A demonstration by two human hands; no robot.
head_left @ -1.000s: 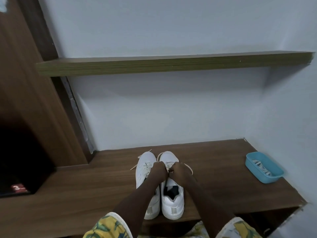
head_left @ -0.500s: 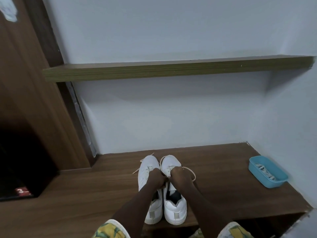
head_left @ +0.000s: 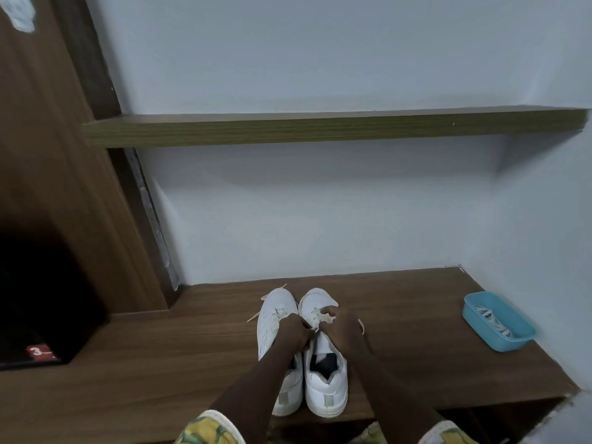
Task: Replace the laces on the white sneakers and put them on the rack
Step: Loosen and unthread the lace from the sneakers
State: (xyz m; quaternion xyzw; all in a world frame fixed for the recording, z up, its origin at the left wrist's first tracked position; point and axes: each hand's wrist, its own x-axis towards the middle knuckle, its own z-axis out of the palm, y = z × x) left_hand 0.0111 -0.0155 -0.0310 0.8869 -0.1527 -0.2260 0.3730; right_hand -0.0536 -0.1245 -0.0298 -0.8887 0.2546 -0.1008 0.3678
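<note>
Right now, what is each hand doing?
Left hand: fingers curled, pinching the sneaker lace.
Right hand: fingers curled, pinching the same lace.

A blue plastic tray (head_left: 512, 342) sits at 4 o'clock, close beside the pale wall (head_left: 320, 219). A tall brown wooden panel (head_left: 48, 155) fills 9 o'clock, with a pale scrap (head_left: 20, 14) on it at 10 o'clock. Below, a dark recess (head_left: 41, 299) shows a red tag (head_left: 38, 351) marked 3 at 8 o'clock
</note>
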